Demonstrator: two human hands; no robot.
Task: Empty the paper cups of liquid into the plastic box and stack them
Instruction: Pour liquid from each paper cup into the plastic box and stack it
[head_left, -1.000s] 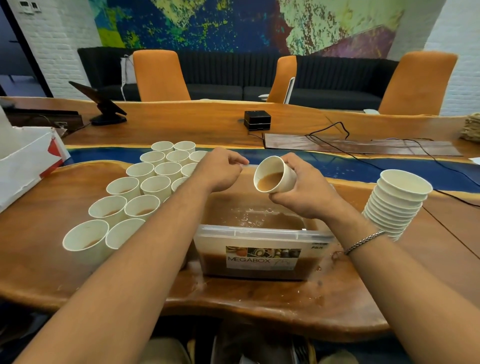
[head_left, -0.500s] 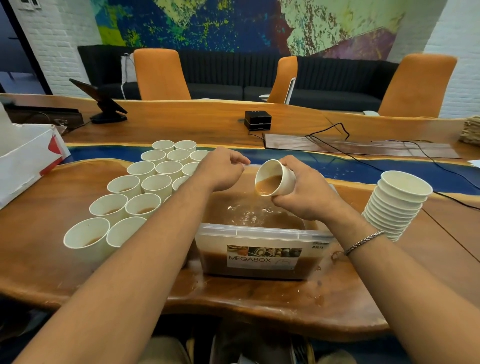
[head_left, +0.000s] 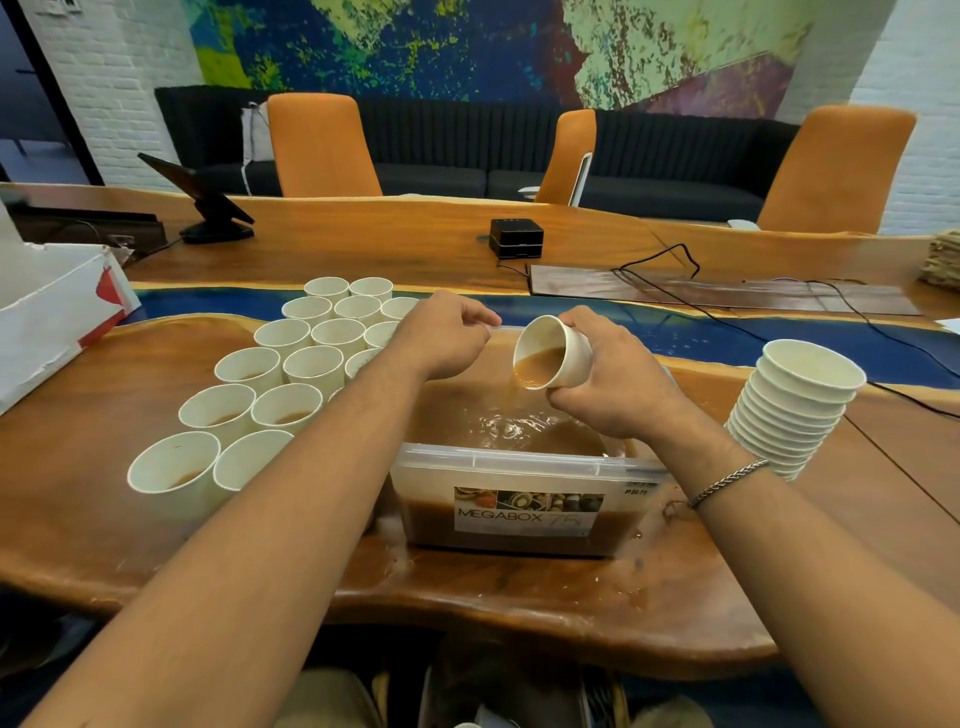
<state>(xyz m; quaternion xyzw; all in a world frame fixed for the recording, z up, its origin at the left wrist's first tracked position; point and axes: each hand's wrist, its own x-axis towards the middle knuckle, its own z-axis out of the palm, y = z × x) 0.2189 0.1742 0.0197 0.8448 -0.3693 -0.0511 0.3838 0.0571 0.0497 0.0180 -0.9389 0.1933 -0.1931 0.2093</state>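
Observation:
My right hand (head_left: 610, 382) grips a white paper cup (head_left: 563, 353) tilted to the left over the clear plastic box (head_left: 519, 465). Brown liquid runs from the cup's lip into the box, which holds brown liquid that ripples where the stream lands. My left hand (head_left: 444, 338) rests with curled fingers on the box's far rim. Several white cups (head_left: 291, 374) with a little brown liquid stand in rows to the left of the box. A leaning stack of empty cups (head_left: 795, 410) stands to the right of it.
The wooden table (head_left: 104, 519) is wet with splashes around the box. A white carton (head_left: 47, 312) lies at the far left. Farther back are a black tablet stand (head_left: 208, 208), a small black box (head_left: 517, 237), cables and orange chairs.
The cup in my right hand has tipped further, and liquid now pours into the box and ripples its surface. My left hand has stayed at the box's rim.

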